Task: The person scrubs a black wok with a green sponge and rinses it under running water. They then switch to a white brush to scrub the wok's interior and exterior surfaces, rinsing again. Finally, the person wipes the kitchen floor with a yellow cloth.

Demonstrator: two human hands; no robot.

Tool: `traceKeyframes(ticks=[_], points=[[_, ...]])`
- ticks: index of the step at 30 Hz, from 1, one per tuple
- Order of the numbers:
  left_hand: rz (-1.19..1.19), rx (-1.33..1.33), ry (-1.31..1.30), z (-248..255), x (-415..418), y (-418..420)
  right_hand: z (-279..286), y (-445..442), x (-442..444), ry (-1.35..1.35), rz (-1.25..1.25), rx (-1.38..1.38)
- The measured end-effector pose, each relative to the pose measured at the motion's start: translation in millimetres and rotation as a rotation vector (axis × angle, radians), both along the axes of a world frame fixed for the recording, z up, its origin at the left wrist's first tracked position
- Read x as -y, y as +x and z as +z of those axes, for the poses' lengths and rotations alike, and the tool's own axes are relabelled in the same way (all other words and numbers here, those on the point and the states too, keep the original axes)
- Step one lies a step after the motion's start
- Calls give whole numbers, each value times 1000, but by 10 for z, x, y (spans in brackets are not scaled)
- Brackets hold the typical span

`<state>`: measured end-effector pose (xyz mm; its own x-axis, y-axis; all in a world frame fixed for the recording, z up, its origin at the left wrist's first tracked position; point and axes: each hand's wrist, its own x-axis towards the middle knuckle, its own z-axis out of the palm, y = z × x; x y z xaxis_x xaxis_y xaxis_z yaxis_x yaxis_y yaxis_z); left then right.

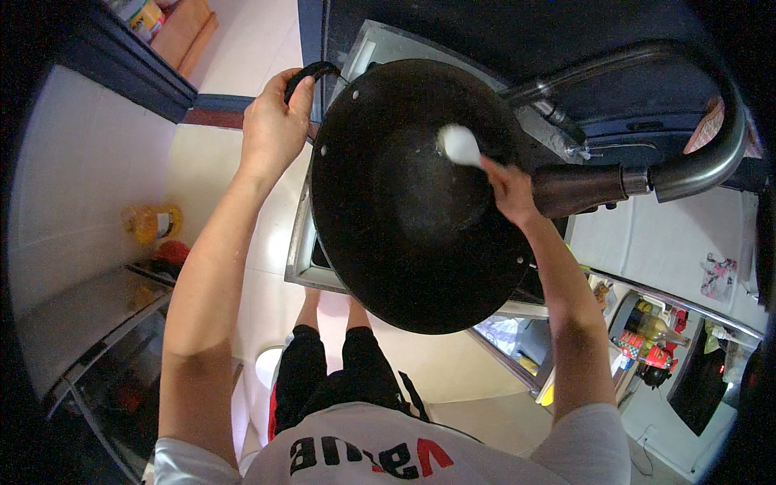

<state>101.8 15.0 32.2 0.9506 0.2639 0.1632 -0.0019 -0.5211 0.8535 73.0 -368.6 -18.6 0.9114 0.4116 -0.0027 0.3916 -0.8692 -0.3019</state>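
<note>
My left hand (276,124) grips the black loop handle (312,76) of a large dark wok (418,267). The wok is tilted so its inside faces me, over a metal-rimmed sink (303,267). In my right hand (514,191) is a white brush-like tool (462,145), blurred, its head at the wok's inner surface right of the middle. Whether it has bristles is hard to tell. A few pale specks show beside it. The dark spray head (576,189) of a curved black faucet (727,145) points at the wok from the right, just behind my right hand.
A dark counter (412,18) lies beyond the sink. To the right, several bottles (661,330) stand by a white counter (661,224). A yellow oil bottle (151,222) is at the left, near a glossy dark surface (115,364). A wooden box (185,36) sits at upper left.
</note>
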Motion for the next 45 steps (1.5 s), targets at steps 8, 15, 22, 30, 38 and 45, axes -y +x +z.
traceKeyframes(ticks=[8,15,22,30,38,45], points=[[20,-27,-43,29,39,10,413,-728,-548,-13,-40,-601],[40,-35,-25,-57,-14,2,251,-287,-1146,301,-210,-617],[15,-12,-144,-173,-26,36,147,13,-1250,230,-8,-247],[-67,-63,-73,-96,-16,41,493,13,761,123,-193,-164],[16,-64,-94,-40,36,39,1676,-1302,-62,-378,-118,-1006],[19,-31,-34,-45,-13,0,604,-474,-1437,509,117,-779]])
